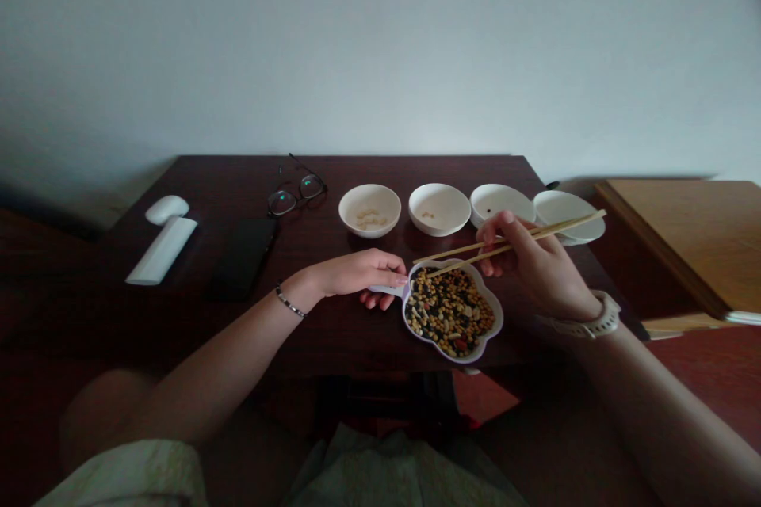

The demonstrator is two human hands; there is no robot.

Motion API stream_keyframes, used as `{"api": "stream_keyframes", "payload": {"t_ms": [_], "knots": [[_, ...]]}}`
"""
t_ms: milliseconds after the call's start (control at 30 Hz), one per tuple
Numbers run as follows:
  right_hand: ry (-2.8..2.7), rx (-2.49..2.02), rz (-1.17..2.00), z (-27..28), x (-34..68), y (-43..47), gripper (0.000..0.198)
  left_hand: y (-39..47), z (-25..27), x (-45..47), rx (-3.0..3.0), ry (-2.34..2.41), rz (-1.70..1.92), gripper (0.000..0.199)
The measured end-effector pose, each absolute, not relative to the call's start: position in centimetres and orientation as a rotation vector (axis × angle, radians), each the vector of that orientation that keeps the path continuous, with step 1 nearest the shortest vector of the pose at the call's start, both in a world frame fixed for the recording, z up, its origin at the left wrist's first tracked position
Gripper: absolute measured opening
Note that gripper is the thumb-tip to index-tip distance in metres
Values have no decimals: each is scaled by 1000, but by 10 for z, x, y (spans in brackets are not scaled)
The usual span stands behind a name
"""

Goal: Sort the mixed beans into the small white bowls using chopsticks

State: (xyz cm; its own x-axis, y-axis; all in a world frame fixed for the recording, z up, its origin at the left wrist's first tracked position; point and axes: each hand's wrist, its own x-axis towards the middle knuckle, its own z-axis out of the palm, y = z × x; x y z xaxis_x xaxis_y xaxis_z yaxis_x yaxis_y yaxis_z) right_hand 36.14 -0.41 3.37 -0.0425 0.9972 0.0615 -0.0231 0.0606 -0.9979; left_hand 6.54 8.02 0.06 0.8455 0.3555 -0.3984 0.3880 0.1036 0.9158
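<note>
My left hand point(380, 276) is closed round the short handle of a flower-shaped bowl point(498, 318) with a white and purple rim. Mixed beans, dark and yellow, with a few pale nuts point(452, 309) fill it. In my right hand point(532, 261) is a pair of chopsticks point(559, 230), their tips at the bowl's upper left edge, over the beans. Whether the tips pinch anything is too small to tell. Behind stand a white bowl point(369, 194) with several pale pieces, a second white bowl point(440, 194) with a few light bits, and a third bowl point(502, 194) with a dark speck.
A fourth white bowl point(586, 231) stands at the right end of the row, partly behind the chopsticks. Glasses point(296, 198), a dark flat phone-like object point(242, 257) and a white lamp-like object point(162, 252) lie to the left. A wooden cabinet point(690, 238) is at right.
</note>
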Motion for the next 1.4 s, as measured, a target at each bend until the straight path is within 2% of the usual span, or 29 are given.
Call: {"api": "stream_keyframes", "payload": {"t_ms": [233,500,933,1400], "knots": [[-1455,-1136,1202,31,350,-10,45,80,2,66,1515,655,-42,34],[-1684,-1013,1010,28,347,-13,37,80,3,66,1526,651,-42,33],[-1711,-1040,986,32,341,-18,43,78,3,66,1518,653,-24,33],[-1791,-1053,899,30,344,-17,39,80,-1,65,1514,650,-27,33]]}}
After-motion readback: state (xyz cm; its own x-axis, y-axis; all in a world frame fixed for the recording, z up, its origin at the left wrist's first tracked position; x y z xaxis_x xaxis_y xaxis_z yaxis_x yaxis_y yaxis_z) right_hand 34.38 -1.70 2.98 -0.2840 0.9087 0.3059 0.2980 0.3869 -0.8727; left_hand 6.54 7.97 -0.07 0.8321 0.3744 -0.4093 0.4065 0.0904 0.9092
